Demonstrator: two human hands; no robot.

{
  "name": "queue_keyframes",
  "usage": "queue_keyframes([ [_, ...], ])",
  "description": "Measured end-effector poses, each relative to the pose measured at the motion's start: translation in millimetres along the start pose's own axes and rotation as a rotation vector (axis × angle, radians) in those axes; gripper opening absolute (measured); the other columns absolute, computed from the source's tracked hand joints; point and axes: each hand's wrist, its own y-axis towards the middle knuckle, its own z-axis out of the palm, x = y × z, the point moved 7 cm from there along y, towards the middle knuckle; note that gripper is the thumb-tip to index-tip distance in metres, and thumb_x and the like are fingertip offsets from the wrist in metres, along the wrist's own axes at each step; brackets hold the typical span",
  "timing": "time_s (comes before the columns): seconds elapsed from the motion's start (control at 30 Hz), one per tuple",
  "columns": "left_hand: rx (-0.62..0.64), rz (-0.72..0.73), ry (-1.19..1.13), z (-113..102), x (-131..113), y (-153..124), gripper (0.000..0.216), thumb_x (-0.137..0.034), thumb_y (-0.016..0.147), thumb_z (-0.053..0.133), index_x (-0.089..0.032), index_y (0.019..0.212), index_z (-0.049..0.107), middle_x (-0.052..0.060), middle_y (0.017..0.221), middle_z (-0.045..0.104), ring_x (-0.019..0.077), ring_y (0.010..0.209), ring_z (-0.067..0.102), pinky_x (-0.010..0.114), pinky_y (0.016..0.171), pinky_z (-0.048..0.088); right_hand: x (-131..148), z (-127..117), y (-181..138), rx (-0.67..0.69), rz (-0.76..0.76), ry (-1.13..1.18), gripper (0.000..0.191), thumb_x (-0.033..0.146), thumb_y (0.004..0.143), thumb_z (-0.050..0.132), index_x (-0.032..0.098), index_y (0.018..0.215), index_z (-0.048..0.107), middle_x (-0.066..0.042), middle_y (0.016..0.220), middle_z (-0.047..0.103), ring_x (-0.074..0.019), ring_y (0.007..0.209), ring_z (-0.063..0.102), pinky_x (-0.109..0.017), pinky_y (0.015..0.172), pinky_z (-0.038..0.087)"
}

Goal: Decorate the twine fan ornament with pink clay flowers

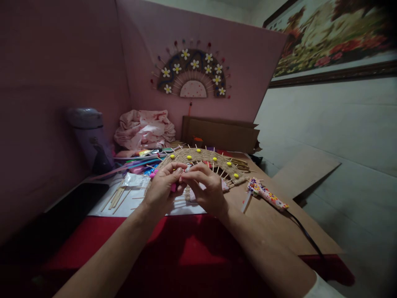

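Flat on the table, just beyond the fingertips: a woven half-disc (204,159) of straw-coloured cord. Straight edge running left to right on the near side, arch bulging away to the far side. Thin stick spokes fanning outward past the rim, yellow beads (198,150) dotted along the arch.

Meeting over its near-left part: left hand (161,190) and right hand (207,191), about equally close, fingertips touching right at the weave. Thumb and forefinger of each pressed together at one shared spot; too small to tell what sits between them. A pink bit (173,187) tucked under the left hand's curled fingers. Wrists low, both forearms angling in from the near edge.

Right of the hands, a patterned glue gun (267,195). To the left, loose sticks (116,198) on a white sheet (136,194).
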Motion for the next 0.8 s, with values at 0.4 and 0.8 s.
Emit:
queue_keyframes([
  [0.4,-0.005,-0.090,-0.177,1.2,-0.6,0.6,0.013,-0.003,0.074,0.047,-0.013,0.080,0.053,-0.006,0.050,0.037,0.0031,0.035,0.031,0.012,0.032,0.020,-2.2,-5.5,-2.0,-0.083,0.032,-0.089,0.017,0.013,0.084,0.055,0.022,0.094,0.065,-0.004,0.085,0.058,-0.0135,0.074,0.056,-0.027,0.061,0.049],
  [0.8,-0.091,-0.171,-0.346,-4.1,-5.5,-0.7,0.034,0.009,0.060,0.038,-0.012,0.081,0.056,0.003,0.067,0.052,0.0069,0.052,0.049,0.013,0.044,0.042,4.7,-4.9,-3.6,-0.085,-0.023,-0.119,0.019,0.012,0.084,0.056,0.024,0.095,0.065,-0.003,0.085,0.059,-0.0136,0.074,0.056,-0.028,0.060,0.050],
])
